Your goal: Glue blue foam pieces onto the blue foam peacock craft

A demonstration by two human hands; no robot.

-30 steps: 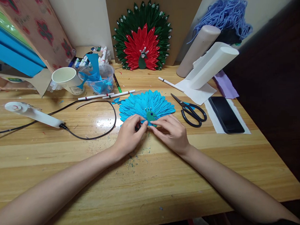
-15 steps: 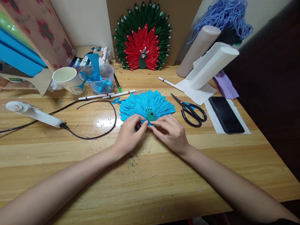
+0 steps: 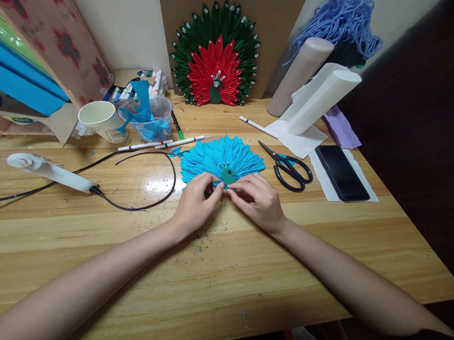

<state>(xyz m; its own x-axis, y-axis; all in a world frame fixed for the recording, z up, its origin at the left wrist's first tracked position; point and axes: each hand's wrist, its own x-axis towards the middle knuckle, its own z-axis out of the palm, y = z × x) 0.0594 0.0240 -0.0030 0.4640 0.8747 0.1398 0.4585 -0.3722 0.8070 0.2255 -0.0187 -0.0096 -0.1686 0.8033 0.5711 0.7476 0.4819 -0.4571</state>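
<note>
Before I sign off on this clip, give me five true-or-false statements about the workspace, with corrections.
1. The left hand and right hand are at the blue peacock's lower edge. True.
2. The scissors are in the right hand. False: the black-handled scissors lie on the table.
3. The smartphone rests on a white sheet. True.
4. The clear tub holds red scraps. False: they are blue.
5. The red-and-green peacock stands behind the blue one. True.

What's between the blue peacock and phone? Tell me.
The head view shows scissors, a blue scrap by their handles, and white paper under the phone.
</note>
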